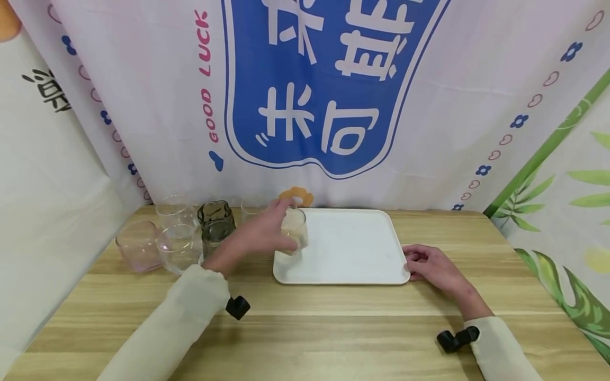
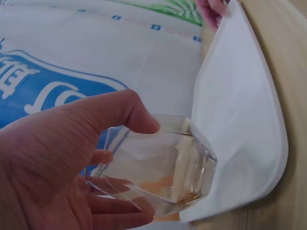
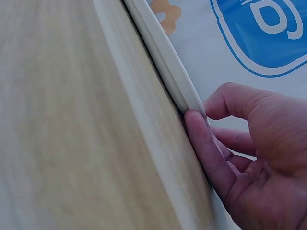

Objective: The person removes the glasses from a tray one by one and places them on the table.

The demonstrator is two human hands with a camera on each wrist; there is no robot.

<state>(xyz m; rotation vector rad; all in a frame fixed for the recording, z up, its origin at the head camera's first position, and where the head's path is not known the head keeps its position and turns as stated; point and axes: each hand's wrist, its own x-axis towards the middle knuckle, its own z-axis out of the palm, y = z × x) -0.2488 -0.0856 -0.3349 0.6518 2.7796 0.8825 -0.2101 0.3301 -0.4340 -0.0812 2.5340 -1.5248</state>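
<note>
My left hand grips a clear drinking glass with faceted sides, thumb on one side and fingers around the other. This glass is over the left end of a white rectangular tray; whether its base touches the tray I cannot tell. In the left wrist view the glass lies sideways in the picture, close to the tray's surface. At the tray's right edge, my right hand pinches the rim between thumb and fingers, seen closely in the right wrist view.
Several glasses stand left of the tray: a pinkish one, a clear rounded one, another clear one behind, and two dark ones. A clear glass is partly hidden behind my left hand. A printed cloth hangs along the wooden table's back edge.
</note>
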